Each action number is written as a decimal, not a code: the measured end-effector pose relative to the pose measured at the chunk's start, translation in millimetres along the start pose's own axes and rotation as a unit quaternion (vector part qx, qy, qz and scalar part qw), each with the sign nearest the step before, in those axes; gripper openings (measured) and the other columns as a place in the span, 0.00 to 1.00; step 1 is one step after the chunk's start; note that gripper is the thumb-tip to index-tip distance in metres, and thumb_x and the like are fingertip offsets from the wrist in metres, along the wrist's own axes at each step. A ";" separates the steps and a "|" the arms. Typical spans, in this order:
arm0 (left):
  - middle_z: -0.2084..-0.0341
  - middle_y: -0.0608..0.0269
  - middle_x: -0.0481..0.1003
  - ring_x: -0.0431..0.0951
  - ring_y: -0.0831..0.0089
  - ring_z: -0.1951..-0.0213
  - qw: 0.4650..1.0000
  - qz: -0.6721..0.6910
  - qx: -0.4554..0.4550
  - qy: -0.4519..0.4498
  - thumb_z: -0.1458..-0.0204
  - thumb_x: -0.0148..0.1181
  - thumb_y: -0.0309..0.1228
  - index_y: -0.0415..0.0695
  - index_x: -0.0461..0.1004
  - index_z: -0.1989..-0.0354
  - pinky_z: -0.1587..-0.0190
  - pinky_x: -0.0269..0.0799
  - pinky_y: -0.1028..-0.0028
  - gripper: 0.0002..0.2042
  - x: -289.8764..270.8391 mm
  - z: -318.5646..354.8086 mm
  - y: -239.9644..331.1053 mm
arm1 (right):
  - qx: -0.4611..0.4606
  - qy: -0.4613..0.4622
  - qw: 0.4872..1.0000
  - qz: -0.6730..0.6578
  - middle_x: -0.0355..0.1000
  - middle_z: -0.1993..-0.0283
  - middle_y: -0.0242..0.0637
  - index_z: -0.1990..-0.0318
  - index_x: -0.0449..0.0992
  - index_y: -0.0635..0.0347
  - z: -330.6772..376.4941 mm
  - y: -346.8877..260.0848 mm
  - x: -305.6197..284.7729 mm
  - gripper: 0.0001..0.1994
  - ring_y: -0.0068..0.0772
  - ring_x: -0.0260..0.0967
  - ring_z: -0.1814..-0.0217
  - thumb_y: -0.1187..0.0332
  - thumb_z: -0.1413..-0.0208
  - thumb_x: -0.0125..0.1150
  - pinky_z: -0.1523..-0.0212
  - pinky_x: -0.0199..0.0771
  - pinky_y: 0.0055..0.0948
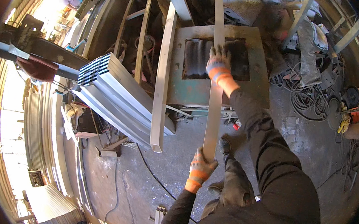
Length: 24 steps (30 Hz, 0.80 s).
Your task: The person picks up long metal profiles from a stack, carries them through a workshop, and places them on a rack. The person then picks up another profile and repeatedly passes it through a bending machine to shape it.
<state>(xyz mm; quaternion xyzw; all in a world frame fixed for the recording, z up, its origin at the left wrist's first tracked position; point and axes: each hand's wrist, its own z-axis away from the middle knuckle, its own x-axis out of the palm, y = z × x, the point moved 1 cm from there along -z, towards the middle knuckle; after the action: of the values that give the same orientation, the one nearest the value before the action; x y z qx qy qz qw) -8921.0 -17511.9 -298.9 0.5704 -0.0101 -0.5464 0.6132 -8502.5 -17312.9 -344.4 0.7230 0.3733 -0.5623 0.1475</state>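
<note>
Spanning the greenish worktop [186, 89], a long metal bar [213, 119] isn't yet released: left hand [201, 168] gripping its near end, right hand [219, 65] flat on it, fingers extended; stacked bars [123, 90] leftward seem untouched.

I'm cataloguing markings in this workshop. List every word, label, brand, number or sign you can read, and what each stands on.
No text can be read.
Metal bar at the gloved left hand and right hand: no lettering visible.
Worn green metal bench: none visible.
Pale sack: any print is too blurred to read.
</note>
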 end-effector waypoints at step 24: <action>0.40 0.43 0.80 0.82 0.53 0.39 0.976 0.138 -0.144 -0.091 0.59 0.86 0.32 0.34 0.64 0.24 0.36 0.80 0.58 0.51 -36.1 507.5 -235.5 | -0.074 -0.043 0.899 -0.429 0.44 0.09 0.65 0.19 0.70 0.60 524.4 -114.1 -214.9 0.36 0.77 0.38 0.08 0.68 0.37 0.65 0.10 0.40 0.66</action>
<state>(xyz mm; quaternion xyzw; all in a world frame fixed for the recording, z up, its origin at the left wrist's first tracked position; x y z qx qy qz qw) -9413.2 -17778.3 -267.1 0.4174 -0.0657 -0.5019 0.7547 -8970.7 -17647.9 -292.4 0.4552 0.6811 -0.5722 -0.0388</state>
